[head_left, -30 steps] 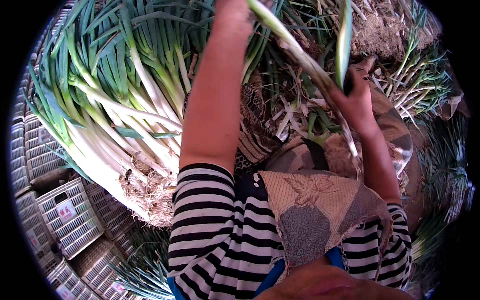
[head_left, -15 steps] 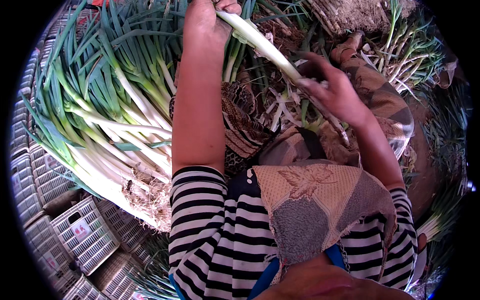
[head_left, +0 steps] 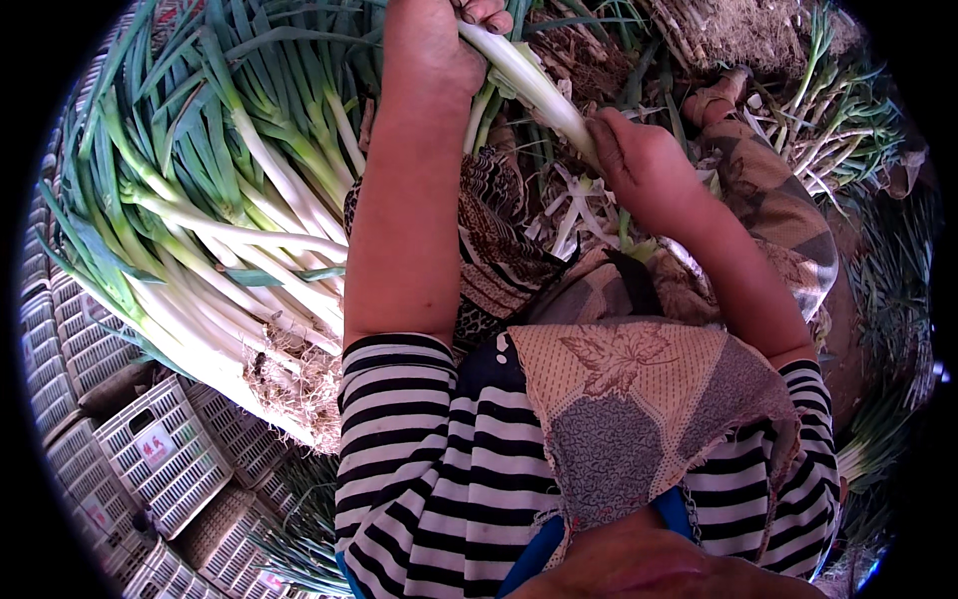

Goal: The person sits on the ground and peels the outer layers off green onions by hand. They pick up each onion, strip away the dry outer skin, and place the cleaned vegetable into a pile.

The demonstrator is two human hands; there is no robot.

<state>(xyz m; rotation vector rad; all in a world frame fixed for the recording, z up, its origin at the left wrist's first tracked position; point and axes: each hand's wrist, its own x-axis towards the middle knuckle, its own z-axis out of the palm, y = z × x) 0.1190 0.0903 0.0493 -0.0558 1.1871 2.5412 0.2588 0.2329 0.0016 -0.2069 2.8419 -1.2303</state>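
A long green onion [head_left: 529, 82] slants across the top middle, its pale stalk toward my right. My left hand [head_left: 449, 40], partly cut off by the upper edge, is closed around its upper part. At the stalk's lower end my right hand [head_left: 649, 165] is closed, with thumb and fingers pressed on it; the root end is hidden there. A loose piece of leaf sticks out from the stalk near my left hand. Left of my left forearm lies a large heap of green onions [head_left: 230, 240], with white stalks, green leaves and shaggy roots.
Slatted plastic crates [head_left: 165, 454] are stacked at the lower left. Peeled scraps [head_left: 574, 215] lie beneath my hands. At the upper right lie trimmed green onions [head_left: 818, 140] and a pile of dry roots [head_left: 758, 35]. My patterned trouser leg [head_left: 773, 200] extends to the right.
My right hand has closed farther up along the green onion, with its fingers now pressed on the stalk. Both hands and the whole view have shifted slightly.
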